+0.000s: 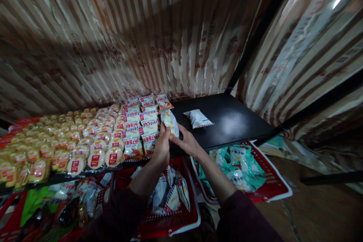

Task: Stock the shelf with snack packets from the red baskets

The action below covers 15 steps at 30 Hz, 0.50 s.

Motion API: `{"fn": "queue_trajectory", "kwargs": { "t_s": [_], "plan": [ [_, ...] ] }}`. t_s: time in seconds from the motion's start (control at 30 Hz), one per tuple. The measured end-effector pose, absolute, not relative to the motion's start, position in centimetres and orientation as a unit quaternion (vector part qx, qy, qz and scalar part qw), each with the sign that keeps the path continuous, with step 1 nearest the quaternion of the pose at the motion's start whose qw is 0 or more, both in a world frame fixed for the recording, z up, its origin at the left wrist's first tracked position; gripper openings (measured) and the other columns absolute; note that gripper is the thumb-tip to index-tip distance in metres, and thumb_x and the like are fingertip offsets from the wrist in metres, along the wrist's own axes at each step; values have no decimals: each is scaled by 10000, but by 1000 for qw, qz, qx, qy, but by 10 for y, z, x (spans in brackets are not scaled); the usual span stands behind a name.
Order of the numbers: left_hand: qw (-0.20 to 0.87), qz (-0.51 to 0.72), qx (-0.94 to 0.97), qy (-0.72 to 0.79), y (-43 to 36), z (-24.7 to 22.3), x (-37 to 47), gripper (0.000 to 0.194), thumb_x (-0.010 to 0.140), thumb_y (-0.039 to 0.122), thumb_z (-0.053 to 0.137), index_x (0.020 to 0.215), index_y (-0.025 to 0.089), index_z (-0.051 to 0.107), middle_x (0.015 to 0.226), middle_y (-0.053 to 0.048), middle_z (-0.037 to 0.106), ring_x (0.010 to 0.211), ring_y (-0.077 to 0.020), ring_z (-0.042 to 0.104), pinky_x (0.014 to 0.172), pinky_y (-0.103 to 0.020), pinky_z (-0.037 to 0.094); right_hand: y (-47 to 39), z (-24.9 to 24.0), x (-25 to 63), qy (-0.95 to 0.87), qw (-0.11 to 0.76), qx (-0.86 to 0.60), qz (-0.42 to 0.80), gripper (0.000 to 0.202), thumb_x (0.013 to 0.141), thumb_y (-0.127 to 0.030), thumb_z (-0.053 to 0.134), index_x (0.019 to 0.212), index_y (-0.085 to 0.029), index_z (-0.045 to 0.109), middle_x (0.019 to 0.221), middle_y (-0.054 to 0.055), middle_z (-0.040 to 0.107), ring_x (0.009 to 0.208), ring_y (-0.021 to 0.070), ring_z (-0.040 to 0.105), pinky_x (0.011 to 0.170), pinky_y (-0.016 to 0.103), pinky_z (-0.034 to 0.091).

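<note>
Both my hands hold one small snack bag [169, 119] over the black shelf, to the right of the rows of matching bags. My left hand [162, 144] grips its lower left side, fingers partly hidden behind it. From the right, my right hand [185, 141] pinches the lower right edge. Just left of my hands, similar white, red and blue snack bags [149, 136] stand in columns. Another snack bag [197, 118] lies alone on the shelf, right of the held one.
Wrapped round crackers [96, 159] and yellow packaged snacks [39, 168] fill the shelf's left side. Below are a red basket [188, 221] with snack bags and another red basket [279, 187] with green bags [241, 166]. A dark post [241, 70] rises at the shelf's back right corner.
</note>
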<state>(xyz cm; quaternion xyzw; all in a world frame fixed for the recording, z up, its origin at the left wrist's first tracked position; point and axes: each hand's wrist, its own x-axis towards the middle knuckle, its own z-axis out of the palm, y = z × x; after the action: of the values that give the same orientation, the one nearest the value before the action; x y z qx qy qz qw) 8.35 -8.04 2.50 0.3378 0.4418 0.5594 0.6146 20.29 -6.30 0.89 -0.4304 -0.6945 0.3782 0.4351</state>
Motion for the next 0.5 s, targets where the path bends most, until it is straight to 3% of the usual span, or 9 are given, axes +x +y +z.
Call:
{"fn": "queue_trajectory", "kwargs": {
  "t_s": [0.17, 0.27, 0.5],
  "plan": [
    [611, 522, 333, 493, -84, 38, 88, 575, 886, 371, 441, 1437, 286, 304, 1552, 37, 211, 1426, -171, 192, 1155, -362, 180, -60, 12, 210, -676, 439, -448, 387, 457, 801, -402, 609, 1202, -186, 596, 1245, 91, 582, 1155, 259, 524, 1017, 398, 373],
    [611, 510, 338, 502, -84, 40, 89, 585, 876, 345, 433, 1442, 278, 300, 1543, 34, 234, 1421, -173, 210, 1150, -357, 187, -59, 12, 214, -649, 442, -461, 414, 412, 785, -388, 610, 1140, -178, 632, 1201, 86, 601, 1135, 268, 530, 1006, 404, 376],
    [608, 494, 358, 508, -82, 38, 89, 563, 854, 332, 466, 1407, 263, 385, 1512, 2, 312, 1401, -211, 272, 1143, -392, 206, -55, 5, 217, -541, 498, -415, 536, 495, 783, -392, 626, 1253, -256, 558, 1272, 3, 597, 1191, 247, 513, 1036, 381, 361]
  ]
}}
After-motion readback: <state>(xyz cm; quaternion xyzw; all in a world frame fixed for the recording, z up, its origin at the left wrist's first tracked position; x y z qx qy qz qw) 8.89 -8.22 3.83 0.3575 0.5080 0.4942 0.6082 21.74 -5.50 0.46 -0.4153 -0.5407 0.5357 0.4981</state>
